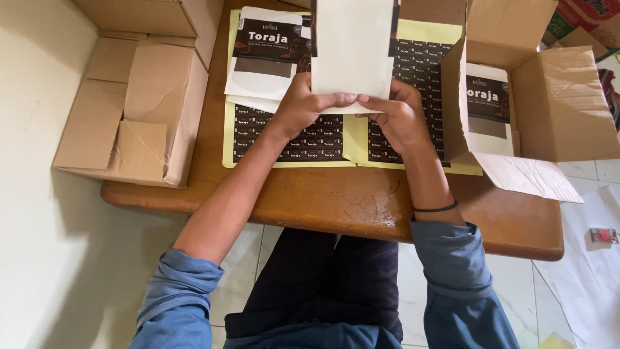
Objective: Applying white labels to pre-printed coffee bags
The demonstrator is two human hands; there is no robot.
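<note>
— Hands, item one: how were they placed?

— Left hand (303,103) and right hand (394,113) both gripped the lower edge of a plain white pouch (352,48), fingers curled over its near face, fingertips almost meeting at the middle. The pouch stood upright above the worktop (349,200), its blank side toward the camera and its top cut off by the frame.

— Item two: what lay beneath it?

— Two yellow-backed sheets of small dark labels (310,139), side by side, flat on the wooden worktop. The hands hovered over the seam between them.

— Item three: other pouches?

— A short stack of white pouches with dark printed fronts (268,55), lying on the far left part of the label sheets, just beside the left hand. One more printed pouch (487,110) stood inside an open cardboard box (562,110) on the right end of the worktop, its flaps spread.

— Item four: remaining stock?

— A second cardboard carton (129,103), tipped on its side, rested at the left edge of the worktop against a pale wall. The person wore blue sleeves pushed up the forearms and a thin black band (436,208) on the right wrist. White paper (591,265) lay on the tiled floor at lower right.
</note>
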